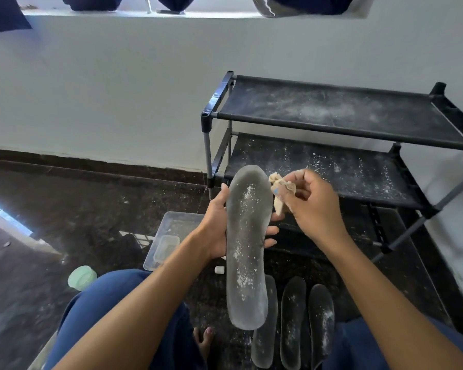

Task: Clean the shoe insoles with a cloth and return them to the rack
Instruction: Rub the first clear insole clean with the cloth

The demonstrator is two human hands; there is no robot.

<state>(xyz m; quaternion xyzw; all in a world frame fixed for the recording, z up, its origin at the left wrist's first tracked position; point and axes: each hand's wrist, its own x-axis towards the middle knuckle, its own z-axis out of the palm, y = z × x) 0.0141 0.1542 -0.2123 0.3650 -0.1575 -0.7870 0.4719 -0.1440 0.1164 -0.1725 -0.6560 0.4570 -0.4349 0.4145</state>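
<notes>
Gripping the dusty insole point(247, 244) mid-length, left hand point(216, 231) kept its powdered face up for wiping, while right hand point(314, 206) fingers point(296, 189) pinched the bunched cloth point(278, 190) just beside its toe edge, rack point(340, 121) behind.

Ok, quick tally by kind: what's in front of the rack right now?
Insoles: 4, one held in the left hand at, three on the floor
Cloth: 1, in the right hand
Clear plastic containers: 2
Green lid: 1
Total: 8
</notes>
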